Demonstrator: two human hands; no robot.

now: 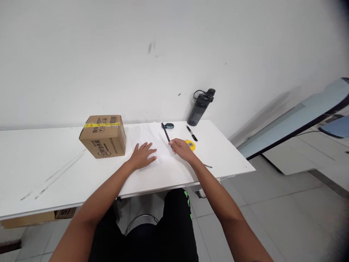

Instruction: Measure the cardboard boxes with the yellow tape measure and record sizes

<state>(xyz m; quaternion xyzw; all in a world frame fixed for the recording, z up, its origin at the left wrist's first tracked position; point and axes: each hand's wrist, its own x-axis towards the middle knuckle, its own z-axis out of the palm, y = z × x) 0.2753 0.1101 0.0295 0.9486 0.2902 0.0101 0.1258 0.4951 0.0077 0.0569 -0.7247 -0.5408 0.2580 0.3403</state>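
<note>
My left hand [143,155] lies flat with fingers spread on a white sheet of paper [144,133] on the table. My right hand [180,148] is closed round one end of a slim black pen [165,133], which points away from me over the paper's right side. Just beyond the pen's far end sits a small dark blue device [169,125], too small to name. A yellow tape measure [190,145] is partly hidden behind my right hand, and a black marker [192,133] lies further right.
On the left of the white table [54,160] stands a cardboard box [105,140] with yellow tape. A dark water bottle [200,109] stands at the back right near the wall. A thin dark strap loop [208,166] shows beside my right forearm. A large pale panel [297,112] rises beyond the right edge.
</note>
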